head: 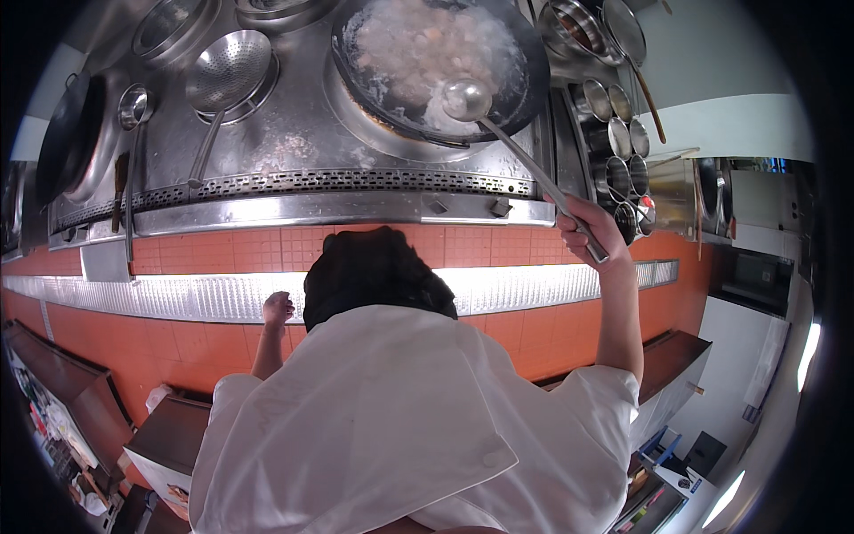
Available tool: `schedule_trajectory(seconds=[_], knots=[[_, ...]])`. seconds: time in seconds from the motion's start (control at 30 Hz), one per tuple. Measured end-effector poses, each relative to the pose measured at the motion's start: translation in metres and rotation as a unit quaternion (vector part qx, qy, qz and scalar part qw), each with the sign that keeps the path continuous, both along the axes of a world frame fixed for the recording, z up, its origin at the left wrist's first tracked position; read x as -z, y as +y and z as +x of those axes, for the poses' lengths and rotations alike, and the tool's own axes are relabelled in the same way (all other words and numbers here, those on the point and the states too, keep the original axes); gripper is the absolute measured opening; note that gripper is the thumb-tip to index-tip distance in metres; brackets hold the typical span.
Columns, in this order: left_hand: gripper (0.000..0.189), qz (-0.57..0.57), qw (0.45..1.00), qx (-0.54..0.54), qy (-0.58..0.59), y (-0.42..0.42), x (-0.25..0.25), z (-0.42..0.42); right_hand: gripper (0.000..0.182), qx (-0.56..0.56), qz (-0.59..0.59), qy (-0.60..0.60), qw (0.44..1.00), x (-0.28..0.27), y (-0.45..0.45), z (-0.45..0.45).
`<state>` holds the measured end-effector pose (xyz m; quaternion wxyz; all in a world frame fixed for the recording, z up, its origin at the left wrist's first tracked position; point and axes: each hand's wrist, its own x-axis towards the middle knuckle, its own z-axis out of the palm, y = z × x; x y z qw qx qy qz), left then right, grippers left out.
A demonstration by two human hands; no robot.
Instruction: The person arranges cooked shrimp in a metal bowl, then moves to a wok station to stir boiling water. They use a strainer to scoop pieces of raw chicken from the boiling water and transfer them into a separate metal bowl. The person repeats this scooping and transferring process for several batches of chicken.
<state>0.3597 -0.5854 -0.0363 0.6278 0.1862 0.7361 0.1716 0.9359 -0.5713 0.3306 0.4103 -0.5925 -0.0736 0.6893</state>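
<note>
My right hand grips the end of the long metal handle of a ladle. The ladle's bowl rests at the near side of a large black wok, over its contents. Inside the wok, pale pinkish pieces of food lie in foamy, steaming liquid; steam blurs what they are. My left hand hangs low at my left side, away from the stove, its fingers curled with nothing visible in them. The wok sits on a round metal burner ring in the steel range top.
Left of the wok, a perforated strainer rests on a round metal container. Further left are another ladle, a brush and a second wok. Several metal seasoning pots stand right. A floor grate crosses the orange tiles.
</note>
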Motion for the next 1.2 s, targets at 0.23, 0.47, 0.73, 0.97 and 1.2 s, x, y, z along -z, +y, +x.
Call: schedule_trajectory(seconds=[0.23, 0.47, 0.73, 0.97, 1.2], knots=[[0.014, 0.003, 1.000, 0.005, 0.006, -0.004, 0.007, -0.004, 0.026, -0.020, 0.004, -0.022, 1.000, 0.001, 0.013, -0.008], [0.015, 0.000, 1.000, 0.000, 0.011, -0.004, 0.008, -0.004, 0.022, -0.031, 0.019, -0.031, 0.999, 0.008, 0.027, -0.020], [0.013, -0.006, 1.000, -0.021, 0.007, -0.005, -0.004, -0.002, 0.027, 0.018, 0.038, 0.100, 0.994, 0.019, 0.024, -0.011], [0.011, 0.003, 1.000, -0.016, 0.001, -0.004, -0.009, 0.001, 0.030, 0.013, 0.034, 0.085, 0.996, 0.011, 0.004, 0.004], [0.012, -0.004, 1.000, 0.001, -0.007, 0.001, 0.004, -0.001, 0.036, -0.031, 0.017, -0.022, 0.999, 0.002, -0.018, 0.025]])
